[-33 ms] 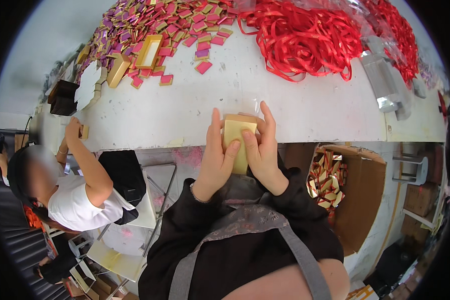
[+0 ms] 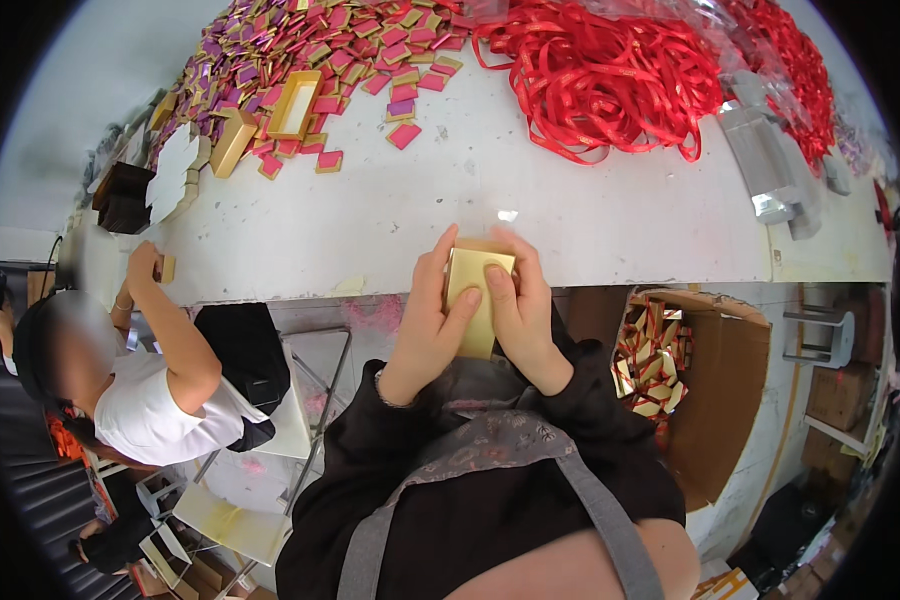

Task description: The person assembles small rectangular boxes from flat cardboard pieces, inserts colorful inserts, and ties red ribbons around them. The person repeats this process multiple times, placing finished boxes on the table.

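Observation:
A small gold box (image 2: 482, 290) is held upright between my two hands, at the near edge of the white table. My left hand (image 2: 432, 315) wraps its left side, with the thumb pressed on the front face. On the right side, my right hand (image 2: 523, 315) grips it the same way, its thumb near the top of that face. The far fingers are partly hidden behind the box. Just past its top edge shows a small bright glint; what makes it I cannot tell.
Pink, purple and gold small pieces (image 2: 360, 50) are heaped at the far left, beside an open gold tray (image 2: 295, 105). Red ribbons (image 2: 610, 75) pile up at the far right. A carton (image 2: 720, 390) of gold boxes stands right of me. A co-worker (image 2: 160, 390) sits left.
My fingers have curled in closer around the gold box, where before the index fingers stuck out straight. The box has shifted very slightly.

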`<state>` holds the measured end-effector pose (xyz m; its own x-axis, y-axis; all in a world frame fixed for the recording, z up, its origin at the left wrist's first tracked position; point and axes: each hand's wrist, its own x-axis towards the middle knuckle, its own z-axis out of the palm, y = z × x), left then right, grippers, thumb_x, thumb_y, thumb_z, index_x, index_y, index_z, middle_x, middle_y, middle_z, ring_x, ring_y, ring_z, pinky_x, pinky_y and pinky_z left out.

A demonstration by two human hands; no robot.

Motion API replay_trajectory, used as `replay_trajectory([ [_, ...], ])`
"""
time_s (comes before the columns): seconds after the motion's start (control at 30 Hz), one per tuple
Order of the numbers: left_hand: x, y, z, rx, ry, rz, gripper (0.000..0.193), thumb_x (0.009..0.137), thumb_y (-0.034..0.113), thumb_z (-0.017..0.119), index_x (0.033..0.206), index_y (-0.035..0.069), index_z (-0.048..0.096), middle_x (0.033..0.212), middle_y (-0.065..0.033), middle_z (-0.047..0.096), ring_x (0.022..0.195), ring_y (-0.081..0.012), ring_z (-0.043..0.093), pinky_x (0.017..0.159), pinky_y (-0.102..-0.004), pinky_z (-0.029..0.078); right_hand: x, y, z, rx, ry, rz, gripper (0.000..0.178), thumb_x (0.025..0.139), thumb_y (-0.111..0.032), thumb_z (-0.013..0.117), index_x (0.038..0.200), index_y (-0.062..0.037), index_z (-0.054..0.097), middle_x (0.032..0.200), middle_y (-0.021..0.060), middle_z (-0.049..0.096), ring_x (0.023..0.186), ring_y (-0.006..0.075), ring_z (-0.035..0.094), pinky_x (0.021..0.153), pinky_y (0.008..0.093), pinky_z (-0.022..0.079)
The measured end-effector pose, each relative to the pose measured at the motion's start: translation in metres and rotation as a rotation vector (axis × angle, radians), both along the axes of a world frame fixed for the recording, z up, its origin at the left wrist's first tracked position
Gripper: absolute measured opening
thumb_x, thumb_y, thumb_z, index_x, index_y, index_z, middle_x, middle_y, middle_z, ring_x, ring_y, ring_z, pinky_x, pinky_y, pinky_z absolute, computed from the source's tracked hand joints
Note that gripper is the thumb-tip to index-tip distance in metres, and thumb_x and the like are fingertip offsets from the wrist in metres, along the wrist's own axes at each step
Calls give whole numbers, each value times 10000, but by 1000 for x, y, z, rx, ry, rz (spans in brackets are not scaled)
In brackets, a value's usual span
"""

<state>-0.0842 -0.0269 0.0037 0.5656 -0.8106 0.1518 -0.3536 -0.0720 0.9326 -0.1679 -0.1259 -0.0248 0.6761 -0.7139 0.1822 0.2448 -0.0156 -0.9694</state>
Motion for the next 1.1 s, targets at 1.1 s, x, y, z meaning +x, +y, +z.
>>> replay_trajectory([
  [1.1, 39, 21, 11, -134, 1060, -197, 510, 927, 247, 545, 1348, 26, 359, 1187, -147, 565, 1121, -223, 567, 919, -366, 479, -19, -25, 64, -849, -242, 665, 168, 734, -109, 733, 892, -83, 685, 1101, 77, 642, 1016, 248, 604, 963, 382, 448],
])
